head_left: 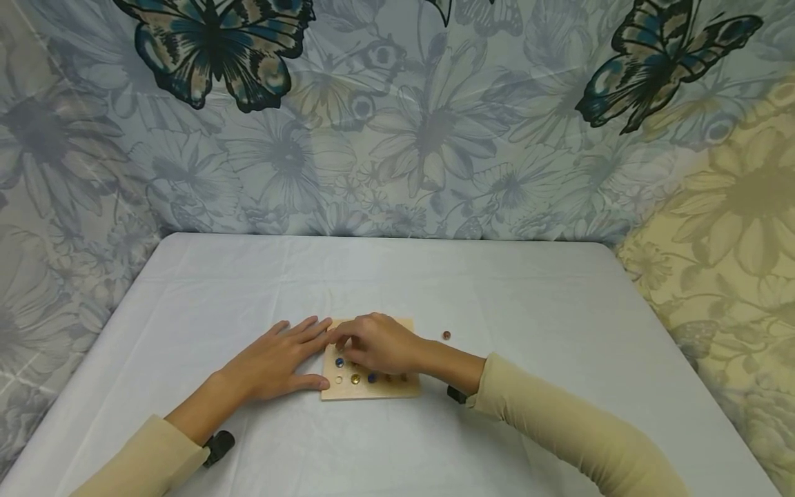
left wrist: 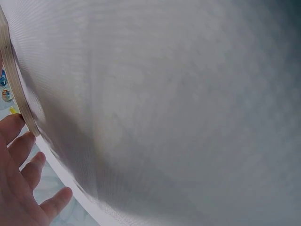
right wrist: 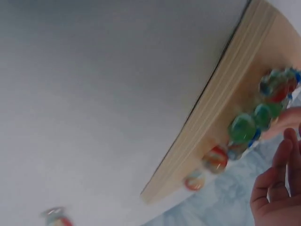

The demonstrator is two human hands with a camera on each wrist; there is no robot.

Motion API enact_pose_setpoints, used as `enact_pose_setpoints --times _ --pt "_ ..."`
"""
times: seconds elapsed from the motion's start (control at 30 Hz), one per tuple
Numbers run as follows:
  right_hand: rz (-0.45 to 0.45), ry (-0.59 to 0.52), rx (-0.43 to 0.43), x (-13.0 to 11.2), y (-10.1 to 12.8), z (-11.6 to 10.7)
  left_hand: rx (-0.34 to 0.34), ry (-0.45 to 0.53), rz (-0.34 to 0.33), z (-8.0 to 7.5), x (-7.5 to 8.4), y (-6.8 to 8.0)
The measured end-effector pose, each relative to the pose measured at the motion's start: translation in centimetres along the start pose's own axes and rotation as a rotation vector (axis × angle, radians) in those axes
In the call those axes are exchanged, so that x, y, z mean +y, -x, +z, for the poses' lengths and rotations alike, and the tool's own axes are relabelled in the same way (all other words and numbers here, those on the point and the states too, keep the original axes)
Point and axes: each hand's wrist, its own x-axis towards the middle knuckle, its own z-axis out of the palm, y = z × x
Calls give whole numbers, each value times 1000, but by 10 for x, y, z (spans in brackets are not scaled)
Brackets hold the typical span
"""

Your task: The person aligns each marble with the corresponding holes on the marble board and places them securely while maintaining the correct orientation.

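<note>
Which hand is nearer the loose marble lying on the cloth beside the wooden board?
Right. The right hand rests over the board, just left of the loose marble; the left hand lies flat beyond the board's far edge.

A wooden board runs slantwise across the grey surface, with glass marbles seated in a row along it. Right-hand fingers curl at the lower right. One loose marble lies apart, lower left.
</note>
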Motion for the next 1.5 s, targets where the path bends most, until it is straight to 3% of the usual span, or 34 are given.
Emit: enact_pose_setpoints --times 0.27,0.5,0.87,1.5 --pt "52 -66 93 23 23 -23 -26 -13 -25 1 2 -1" --pt "109 -27 186 51 52 -35 -16 -13 -23 0 4 -2" --pt "168 22 196 77 88 -35 -6 -21 -9 1 1 -2" --pt "184 44 191 93 114 -40 -4 -12 -11 2 0 -2"
